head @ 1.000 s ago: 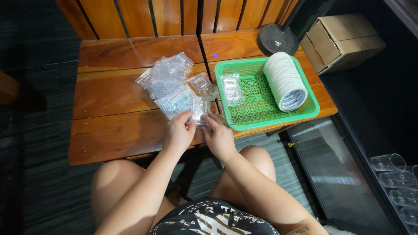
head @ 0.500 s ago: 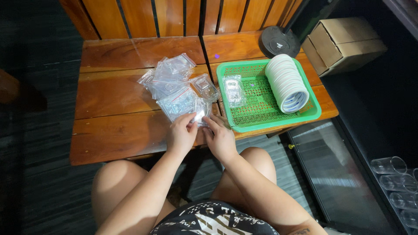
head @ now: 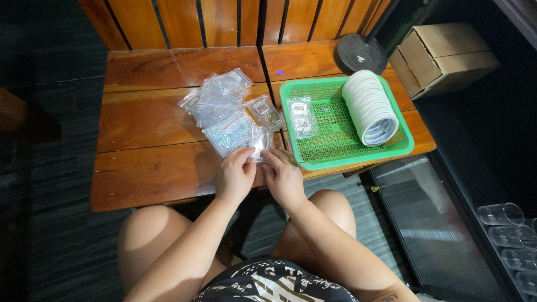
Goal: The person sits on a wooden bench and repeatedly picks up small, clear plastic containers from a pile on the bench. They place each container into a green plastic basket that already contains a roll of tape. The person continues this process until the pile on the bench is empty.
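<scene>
The person is wearing a black garment point(head: 274, 282) with white lettering (lower middle of frame), arms and knees bare.

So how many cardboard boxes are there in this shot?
2, both at the top right, past the green basket: one cardboard box stacked on the other. More may lie hidden in the dark behind them.

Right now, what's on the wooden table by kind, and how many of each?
Green tray: 1
Stack of white rings in the tray: 1
Clear packet in the tray: 1
Heap of clear bags: 1; separate bags cannot be counted
Black round base: 1
Total: 5
</scene>
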